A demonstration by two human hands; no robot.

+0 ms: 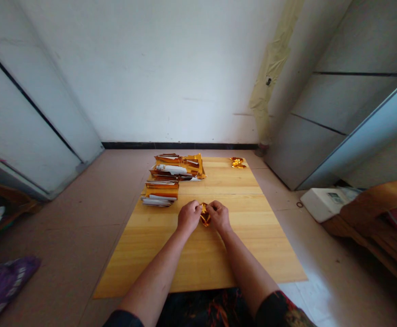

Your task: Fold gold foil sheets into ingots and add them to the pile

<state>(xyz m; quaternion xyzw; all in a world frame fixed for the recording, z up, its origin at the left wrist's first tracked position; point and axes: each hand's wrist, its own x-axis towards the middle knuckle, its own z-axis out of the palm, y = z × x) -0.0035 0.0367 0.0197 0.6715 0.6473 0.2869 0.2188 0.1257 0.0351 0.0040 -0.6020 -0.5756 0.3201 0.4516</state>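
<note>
gold foil (205,220) is pinched by the fingers of the left hand (188,217) and of the right hand (219,217), over the middle of the tabletop (252,254). stacks of gold and white sheets (162,189) are set along the tabletop's far left part, and a shiny gold piece (238,163) is seen near its far right corner

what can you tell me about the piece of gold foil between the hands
The piece of gold foil is small and shiny, orange-gold with dark and bright patches, and looks like thin metallic paper. It appears creased or folded, not flat, though its exact shape is too small to make out. The left hand pinches its left side and the right hand its right, fingers covering the upper edges. It sits at the middle of the wooden table; whether its underside touches the tabletop is unclear.
</note>
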